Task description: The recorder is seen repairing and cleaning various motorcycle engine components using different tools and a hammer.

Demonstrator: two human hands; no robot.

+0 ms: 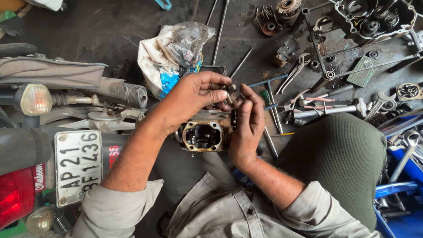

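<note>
The person's left hand [194, 99] and right hand [246, 125] meet over a grimy engine part [205, 132] resting on the lap, its open square face turned up toward the camera. The left fingers [218, 88] pinch a small metal piece [230, 90] at the part's top edge; the right fingers [244, 103] press together beside it, steadying. A good grip here likely means keeping the piece square to its seat and the engine part braced against the knees. Wrenches [297, 66] and a screwdriver [269, 103] lie on the floor [101, 26] near the right hand.
</note>
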